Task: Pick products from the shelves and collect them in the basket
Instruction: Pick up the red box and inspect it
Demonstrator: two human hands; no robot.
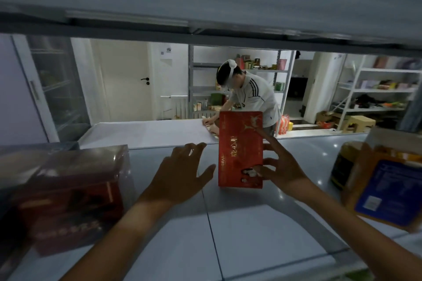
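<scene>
Head view: red box upright on the shelf, just past centre toward 1 o'clock. Right hand at its 3 o'clock edge, fingers spread and touching its face. Left hand at 9 o'clock, spread, just beside, holding nothing.

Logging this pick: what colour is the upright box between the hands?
Red, with gold lettering, as the head view shows: the box stands on the shelf.

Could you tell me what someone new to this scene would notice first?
A red box stands upright mid-shelf, the right hand touching its right edge with spread fingers while the left hand reaches in, open, just left of it. Beyond the shelf, another person bends over a white table.
</scene>
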